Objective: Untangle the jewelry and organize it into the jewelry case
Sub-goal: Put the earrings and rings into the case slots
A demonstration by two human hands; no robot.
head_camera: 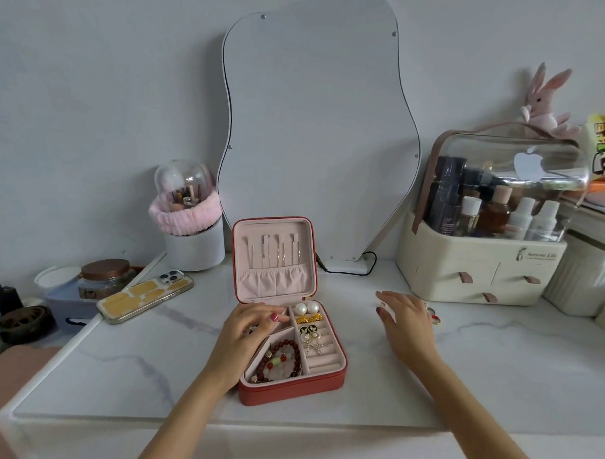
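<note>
Task is looking mostly done, judging by the tray. The jewelry case is sitting open at centre of the marble tabletop, lid standing up at 12 o'clock w/ hairpins clipped in a row, each running vertically, roughly 12-to-6.

Bottom tray is already holding:
- beaded bracelets coiled in the big compartment at 7 o'clock
- pearl earrings at 1 o'clock, gold pieces just below them
- black-and-gold studs and a small silver piece lying on the ring rolls at 3 o'clock

Nothing in there is looking knotted, tho the small stuff is too tiny to be sure.

Left hand is resting over the upper-left compartment at 10 o'clock, fingers loosely bent. It's covering that slot; can't tell if it's pinching anything.

Right hand is lying flat and relaxed on the tabletop at 3 o'clock of the case, well apart from it, fingers pointing toward 11, gripping nothing. Small red-and-silver items are sitting just beside it at its 2 o'clock, prob. the last pieces left to go in.

Case is sitting slightly skewed: hinge edge running approx 9-to-3, front edge tipping down toward 8, opening facing the person at 6.
</note>
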